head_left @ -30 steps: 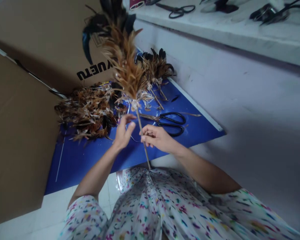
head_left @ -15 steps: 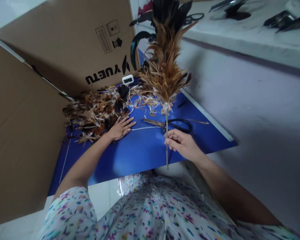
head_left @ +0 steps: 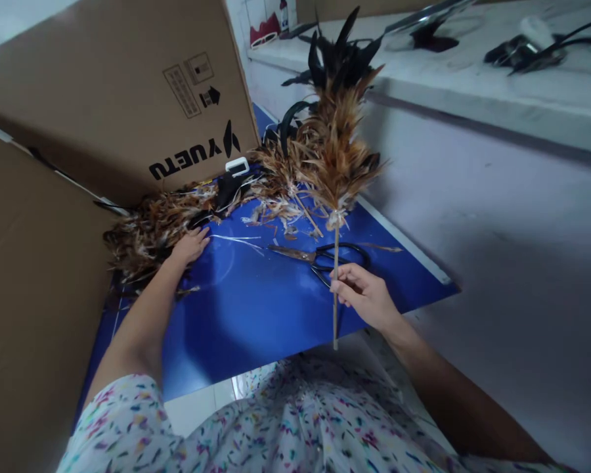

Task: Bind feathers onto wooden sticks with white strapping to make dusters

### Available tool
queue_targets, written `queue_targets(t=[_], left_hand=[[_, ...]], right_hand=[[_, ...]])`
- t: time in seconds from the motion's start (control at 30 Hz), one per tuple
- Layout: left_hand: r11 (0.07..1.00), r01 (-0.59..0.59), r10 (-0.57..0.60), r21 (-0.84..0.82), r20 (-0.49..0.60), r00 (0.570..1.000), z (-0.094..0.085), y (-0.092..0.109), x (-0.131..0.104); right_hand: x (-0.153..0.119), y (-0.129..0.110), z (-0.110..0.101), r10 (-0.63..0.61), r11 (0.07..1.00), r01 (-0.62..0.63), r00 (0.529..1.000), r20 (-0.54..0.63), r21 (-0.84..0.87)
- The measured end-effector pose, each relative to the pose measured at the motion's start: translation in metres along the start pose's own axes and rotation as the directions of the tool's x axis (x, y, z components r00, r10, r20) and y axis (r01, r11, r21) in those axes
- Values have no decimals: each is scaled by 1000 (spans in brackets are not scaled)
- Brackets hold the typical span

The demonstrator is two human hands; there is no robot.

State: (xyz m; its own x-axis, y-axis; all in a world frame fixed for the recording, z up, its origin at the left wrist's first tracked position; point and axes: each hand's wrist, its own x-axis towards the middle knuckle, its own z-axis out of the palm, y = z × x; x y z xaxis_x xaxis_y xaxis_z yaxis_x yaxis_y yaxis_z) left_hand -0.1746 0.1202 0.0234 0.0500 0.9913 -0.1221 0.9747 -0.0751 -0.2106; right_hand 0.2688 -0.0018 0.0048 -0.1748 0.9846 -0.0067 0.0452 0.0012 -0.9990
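Observation:
My right hand (head_left: 363,293) is closed around the thin stick of a feather duster (head_left: 342,151), held upright. Brown feathers cover its middle and black ones its top; a pale binding sits where the feathers meet the stick. At the edge of a loose feather pile (head_left: 148,230), my left hand (head_left: 191,245) is low over the blue board, its fingers drawn in on the end of white string (head_left: 236,239). The string trails right in thin strands. Black-handled scissors (head_left: 295,253) lie on the board, partly behind the stick.
The blue board (head_left: 256,309) carries feather scraps and a second feather bundle (head_left: 280,167) behind the duster. A white-framed small device (head_left: 237,165) sits by the tall cardboard box (head_left: 118,92) on the left. At right, a white ledge (head_left: 453,85) holds tools and cables.
My left hand has slid left, from lying flat with fingers spread to drawn in, and the white string has come with it. My right hand still holds the duster; the view has shifted slightly.

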Motion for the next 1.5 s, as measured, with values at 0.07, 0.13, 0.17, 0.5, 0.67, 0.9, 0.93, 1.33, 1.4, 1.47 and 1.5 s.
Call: queue_targets(t=[0.07, 0.13, 0.17, 0.5, 0.67, 0.9, 0.93, 1.33, 1.4, 1.47, 1.5], left_hand=[[1000, 6, -7, 25, 48, 999, -20, 17, 3], [999, -1, -1, 50, 35, 999, -40, 45, 6], [998, -27, 29, 56, -36, 999, -49, 63, 8], [562, -813, 786, -151, -208, 582, -47, 199, 77], [670, -738, 724, -81, -148, 674, -33, 173, 103], [855, -519, 516, -7, -96, 851, -20, 96, 115], [880, -474, 472, -3, -90, 877, -19, 86, 114], [833, -193, -100, -519, -485, 869, -53, 102, 51], [791, -191, -160, -581, -498, 852, -55, 120, 32], [564, -256, -229, -785, -447, 865, -57, 139, 12], [447, -274, -219, -851, -401, 889, -58, 149, 3]], right_hand=[[-1, 1, 1, -4, 1000, 4, 1000, -12, 5], [-3, 4, 2, -24, 1000, 24, 1000, -19, -5], [-4, 6, 2, -38, 999, 38, 999, -24, -15], [-9, 14, -1, -79, 996, 79, 997, -2, -44], [-8, 11, -3, -57, 996, 58, 998, 9, -65], [-7, 9, -3, -43, 998, 43, 999, 23, -38], [-7, 9, -3, -37, 999, 38, 999, 23, -36], [0, 5, 1, -13, 994, -1, 991, 135, 105], [3, -1, 5, 12, 987, -45, 979, 203, 156], [7, -6, 11, 15, 978, -72, 961, 275, 197], [9, -7, 15, 10, 974, -79, 951, 308, 212]])
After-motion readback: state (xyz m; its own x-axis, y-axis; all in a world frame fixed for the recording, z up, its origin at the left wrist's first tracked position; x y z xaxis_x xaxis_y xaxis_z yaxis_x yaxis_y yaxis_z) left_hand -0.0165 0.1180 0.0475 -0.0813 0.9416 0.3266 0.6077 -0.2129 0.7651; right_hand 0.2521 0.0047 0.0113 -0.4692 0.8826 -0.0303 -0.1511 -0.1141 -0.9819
